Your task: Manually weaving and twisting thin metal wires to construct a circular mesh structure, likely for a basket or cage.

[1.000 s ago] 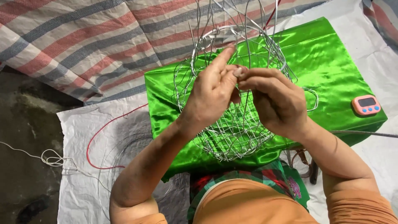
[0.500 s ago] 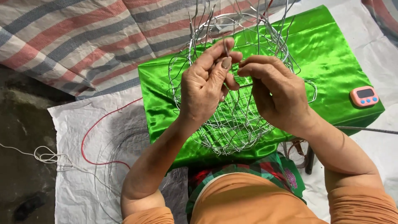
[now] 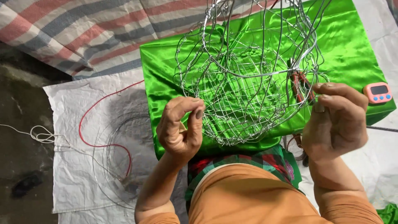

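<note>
head view | wire basket [image 3: 244, 83] stands over the green cloth [image 3: 352, 45] between both hands | left hand [image 3: 180, 124] pinched shut, apparently empty | right hand [image 3: 336, 116] pinches a wire strand | risk: strand slips, springs back, pricks fingers

bare metal wire basket [image 3: 244, 83], glossy green cloth [image 3: 352, 49]

Pink timer screen [image 3: 379, 90] — right, on green cloth [image 3: 352, 49]

hands [image 3: 180, 124] now apart, off wire basket [image 3: 244, 83]
</note>
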